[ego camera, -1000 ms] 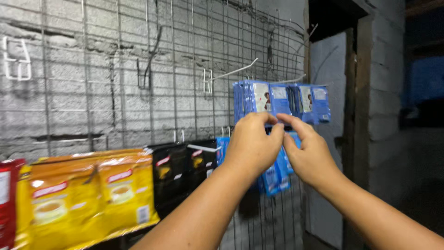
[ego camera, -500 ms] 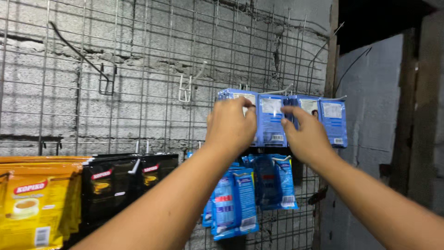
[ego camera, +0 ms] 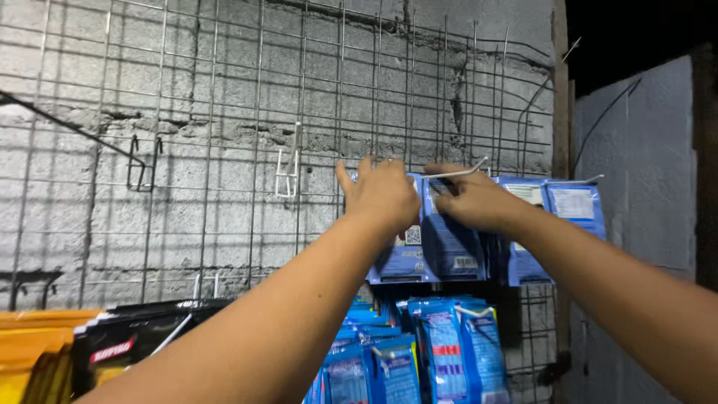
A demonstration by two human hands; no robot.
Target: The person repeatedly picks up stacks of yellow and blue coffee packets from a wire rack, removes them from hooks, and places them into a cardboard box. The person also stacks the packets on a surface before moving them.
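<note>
Head view, left hand: the left hand [ego camera: 385,193] grips the top of a blue packet strip [ego camera: 441,239], fingers curled and pressed together.
Head view, right hand: the right hand [ego camera: 471,200] pinches the strip's top just under a white peg hook [ego camera: 456,173].
Place: the strip hangs against the wire grid [ego camera: 224,150], near its right edge.
Neighbours: more blue packets [ego camera: 568,206] hang beside it, others [ego camera: 441,352] below.
Risk: I judge the strip could miss the hook tip and slip, or tear at its hole.

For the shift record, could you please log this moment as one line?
left hand: on blue sachet strip | right hand: at strip top by wire hook | backing: wire grid
</note>
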